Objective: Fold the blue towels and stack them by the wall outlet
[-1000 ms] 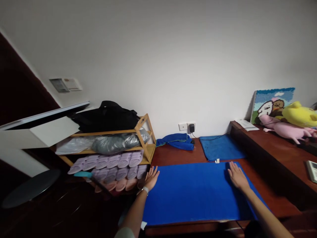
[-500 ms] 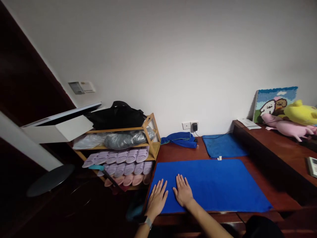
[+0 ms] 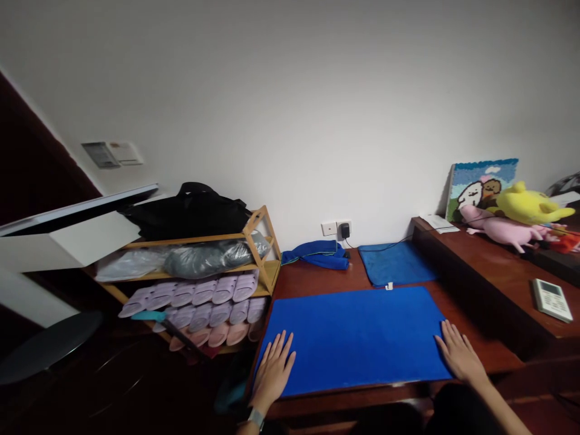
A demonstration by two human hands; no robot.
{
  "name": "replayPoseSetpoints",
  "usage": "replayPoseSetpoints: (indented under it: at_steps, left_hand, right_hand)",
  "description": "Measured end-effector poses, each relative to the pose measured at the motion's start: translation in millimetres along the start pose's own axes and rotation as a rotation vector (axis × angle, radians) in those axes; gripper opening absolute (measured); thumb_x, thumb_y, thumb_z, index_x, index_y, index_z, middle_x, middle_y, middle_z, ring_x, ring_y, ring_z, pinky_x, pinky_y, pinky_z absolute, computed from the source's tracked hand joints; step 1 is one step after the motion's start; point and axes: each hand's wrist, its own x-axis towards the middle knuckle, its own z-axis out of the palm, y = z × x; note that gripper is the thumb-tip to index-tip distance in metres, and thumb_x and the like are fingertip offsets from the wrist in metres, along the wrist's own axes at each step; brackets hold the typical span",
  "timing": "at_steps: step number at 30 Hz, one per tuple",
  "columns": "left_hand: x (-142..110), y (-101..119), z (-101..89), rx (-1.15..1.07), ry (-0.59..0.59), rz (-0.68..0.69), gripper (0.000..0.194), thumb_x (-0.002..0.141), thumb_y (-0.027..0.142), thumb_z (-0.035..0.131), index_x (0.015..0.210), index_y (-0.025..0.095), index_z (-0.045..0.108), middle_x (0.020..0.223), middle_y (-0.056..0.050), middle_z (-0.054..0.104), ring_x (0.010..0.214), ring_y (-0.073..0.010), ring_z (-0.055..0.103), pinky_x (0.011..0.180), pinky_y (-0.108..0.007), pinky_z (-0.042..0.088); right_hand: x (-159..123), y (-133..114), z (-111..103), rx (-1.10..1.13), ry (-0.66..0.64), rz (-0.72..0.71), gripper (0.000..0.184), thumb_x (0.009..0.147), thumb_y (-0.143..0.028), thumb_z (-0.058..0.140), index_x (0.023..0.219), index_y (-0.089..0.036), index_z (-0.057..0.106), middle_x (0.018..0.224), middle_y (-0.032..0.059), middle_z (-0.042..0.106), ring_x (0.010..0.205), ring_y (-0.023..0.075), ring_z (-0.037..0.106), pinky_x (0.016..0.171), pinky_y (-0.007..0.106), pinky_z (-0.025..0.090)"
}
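Note:
A bright blue cloth (image 3: 357,338) lies spread flat on the reddish-brown wooden table (image 3: 312,281), its near side along the table's front edge. My left hand (image 3: 274,370) rests palm down on the cloth's left end, fingers stretched out. At the opposite end, my right hand (image 3: 461,353) lies flat with fingers spread, at the cloth's right edge. Behind the cloth is a smaller folded blue towel (image 3: 396,264) with a white tag. A bunched blue cloth (image 3: 319,254) with a green trim line lies against the wall.
Left of the table stands a wooden rack (image 3: 260,251) with purple slippers (image 3: 222,290) and a black bag (image 3: 193,211). A raised ledge on the right holds a white remote-like device (image 3: 551,299), a pink plush toy (image 3: 498,229) and a yellow one (image 3: 528,202). A charger (image 3: 345,231) is plugged into the wall.
My right hand has swept right across the cloth, from near my left hand to the right end. My left hand stays on the left end. The view has turned slightly right.

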Motion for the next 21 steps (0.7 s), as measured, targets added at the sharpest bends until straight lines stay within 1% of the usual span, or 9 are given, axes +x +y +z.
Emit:
replayPoseSetpoints:
  at_steps: [2,8,10,12,13,14,16,18,21]
  left_hand:
    - [1.1,0.8,-1.1,0.005,-0.012,-0.010,0.058,0.106,0.050,0.030,0.161,0.034,0.022,0.168,0.001,0.028,0.155,-0.0225,0.026,0.127,-0.048,0.026]
    - [2.4,-0.6,-5.5,-0.032,-0.080,-0.026,0.058,0.105,0.050,0.030,0.160,0.033,0.027,0.169,0.001,0.027,0.156,-0.0231,0.025,0.126,-0.049,0.027]
    - [1.8,-6.1,-5.0,-0.071,-0.092,-0.021,0.058,0.105,0.051,0.030,0.160,0.034,0.029,0.168,0.002,0.029,0.155,-0.0229,0.027,0.125,-0.049,0.029]
    - [3.8,-14.1,-3.5,-0.109,-0.056,-0.022,0.056,0.105,0.051,0.031,0.158,0.035,0.035,0.166,0.002,0.036,0.152,-0.0228,0.034,0.124,-0.047,0.033]
    - [6.9,-18.4,-2.8,-0.124,-0.016,-0.033,0.054,0.105,0.051,0.032,0.156,0.035,0.040,0.164,0.001,0.040,0.150,-0.0230,0.038,0.122,-0.045,0.036]
    - [12.0,-22.5,-2.5,-0.136,0.031,-0.049,0.053,0.104,0.050,0.033,0.153,0.033,0.046,0.162,0.000,0.045,0.148,-0.0233,0.043,0.121,-0.044,0.038]
    - [29.0,-28.1,-3.4,-0.142,0.124,-0.089,0.052,0.104,0.048,0.033,0.146,0.028,0.056,0.155,-0.004,0.054,0.142,-0.0242,0.050,0.118,-0.043,0.042]
    - [54.0,-29.5,-6.4,-0.120,0.171,-0.113,0.051,0.104,0.046,0.034,0.142,0.024,0.060,0.152,-0.007,0.057,0.141,-0.0255,0.051,0.118,-0.043,0.042]
    - [96.4,-26.0,-10.3,-0.059,0.136,-0.142,0.054,0.102,0.043,0.037,0.148,0.020,0.054,0.159,-0.011,0.049,0.147,-0.0274,0.043,0.122,-0.046,0.036]
  right_hand:
    - [0.0,13.7,2.0,0.002,0.015,0.000,0.078,0.093,-0.048,0.015,0.149,-0.007,0.050,0.161,0.0178,0.041,0.152,0.0319,0.033,0.123,0.053,0.028]
    - [0.2,14.9,-0.6,0.056,0.036,0.003,0.075,0.092,-0.050,0.016,0.145,-0.015,0.056,0.157,0.0165,0.047,0.148,0.0316,0.039,0.119,0.053,0.033]
    - [1.0,19.0,-1.3,0.065,0.042,0.063,0.075,0.093,-0.054,0.017,0.145,-0.017,0.055,0.156,0.0165,0.048,0.147,0.0328,0.041,0.118,0.055,0.035]
    - [4.8,16.5,-3.3,0.054,0.067,0.131,0.079,0.093,-0.056,0.016,0.147,-0.013,0.054,0.155,0.0190,0.048,0.146,0.0353,0.042,0.117,0.057,0.035]
    - [8.6,9.3,-5.6,0.048,0.087,0.143,0.081,0.093,-0.057,0.015,0.147,-0.009,0.053,0.155,0.0206,0.048,0.147,0.0362,0.041,0.117,0.057,0.034]
    - [14.0,-3.4,-9.1,0.049,0.106,0.135,0.083,0.093,-0.056,0.015,0.148,-0.006,0.051,0.155,0.0218,0.047,0.147,0.0366,0.040,0.118,0.057,0.033]
    - [29.1,-46.9,-19.6,0.083,0.128,0.058,0.082,0.095,-0.055,0.014,0.150,-0.003,0.047,0.157,0.0215,0.045,0.149,0.0352,0.037,0.121,0.055,0.030]
    - [48.2,-111.4,-32.8,0.159,0.104,-0.074,0.077,0.099,-0.054,0.016,0.154,-0.007,0.043,0.160,0.0177,0.043,0.151,0.0318,0.035,0.123,0.052,0.027]
    - [76.3,-220.2,-48.0,0.271,0.012,-0.296,0.071,0.103,-0.053,0.019,0.158,-0.013,0.037,0.163,0.0118,0.037,0.153,0.0269,0.029,0.125,0.048,0.024]
